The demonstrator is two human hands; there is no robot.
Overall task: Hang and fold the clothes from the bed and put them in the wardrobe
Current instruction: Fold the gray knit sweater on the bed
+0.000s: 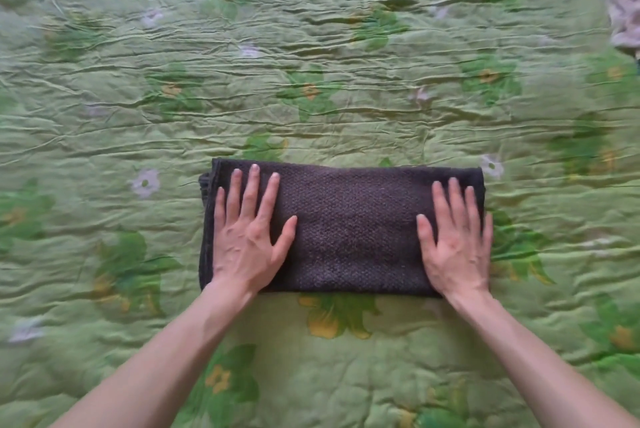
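Both hands press a dark knit garment [349, 230], folded rectangular.

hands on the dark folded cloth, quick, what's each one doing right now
Left hand: open, fingers spread, flat on the dark folded cloth.
Right hand: open, flat on the cloth's right end.

No text, label, brand, number or sign can be read anywhere here.
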